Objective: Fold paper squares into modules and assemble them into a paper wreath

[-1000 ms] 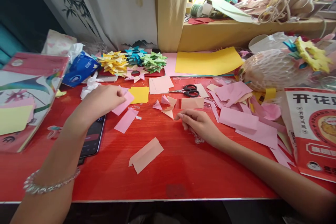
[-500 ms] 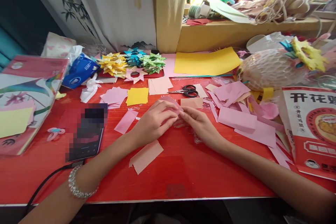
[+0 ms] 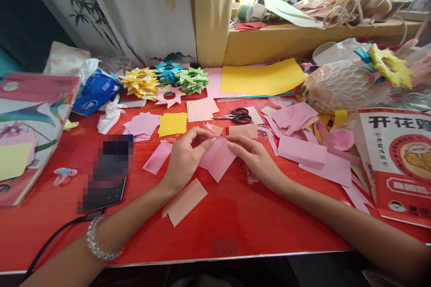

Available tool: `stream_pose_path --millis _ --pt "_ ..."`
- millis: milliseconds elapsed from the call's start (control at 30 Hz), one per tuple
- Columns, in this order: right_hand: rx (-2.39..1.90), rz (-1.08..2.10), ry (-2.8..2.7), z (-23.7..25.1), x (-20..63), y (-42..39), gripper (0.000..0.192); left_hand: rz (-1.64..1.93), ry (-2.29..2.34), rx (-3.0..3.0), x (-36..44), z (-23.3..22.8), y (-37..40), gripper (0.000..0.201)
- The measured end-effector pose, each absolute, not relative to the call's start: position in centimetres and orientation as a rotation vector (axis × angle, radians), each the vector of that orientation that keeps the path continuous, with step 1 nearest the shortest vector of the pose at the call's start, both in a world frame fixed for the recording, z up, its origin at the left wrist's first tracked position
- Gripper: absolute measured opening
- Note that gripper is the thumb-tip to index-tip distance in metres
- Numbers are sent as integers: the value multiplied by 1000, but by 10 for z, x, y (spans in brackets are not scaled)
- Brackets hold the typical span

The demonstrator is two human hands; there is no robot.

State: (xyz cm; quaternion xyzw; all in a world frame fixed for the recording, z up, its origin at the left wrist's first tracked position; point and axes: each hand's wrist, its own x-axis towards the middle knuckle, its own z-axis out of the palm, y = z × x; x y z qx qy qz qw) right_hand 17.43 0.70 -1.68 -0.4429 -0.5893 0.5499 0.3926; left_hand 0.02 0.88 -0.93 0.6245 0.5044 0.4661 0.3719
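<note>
My left hand and my right hand hold a pink paper square between them at the middle of the red table. Each hand pinches an upper corner, and the sheet hangs down onto the tabletop. A folded peach paper lies just in front of my left hand. A pink strip lies to its left. Small folded pink pieces sit just beyond the hands.
Black scissors, a yellow square and a pink paper stack lie behind the hands. A phone with a cable lies at the left. Loose pink sheets and a red printed bag crowd the right. Folded paper stars line the back.
My left hand came from the pink stack at the left to the middle with a pink sheet. Both hands now hold that sheet spread open between them.
</note>
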Motion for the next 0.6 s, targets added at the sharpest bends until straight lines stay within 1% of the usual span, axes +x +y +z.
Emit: stream_pose_path --millis 100,200,267,400,500,600 --pt "-1108 1535 -1461 -20 174 7 26 1244 1287 1548 3 -11 7 12" --pt "-1019 1675 -1221 -22 173 9 27 1250 1285 1558 3 -14 8 12" --pt "-986 1711 -1080 -21 172 10 27 1243 1295 1658 2 -17 8 10" --pt "-990 1726 -1030 -20 173 9 26 1301 1269 2169 -1 -20 9 4" --pt "-1005 1714 -1078 -19 172 6 27 1318 1130 2656 -5 -20 12 9" --pt "-1005 1704 -1090 -19 172 5 26 1267 955 2924 -9 -20 15 14"
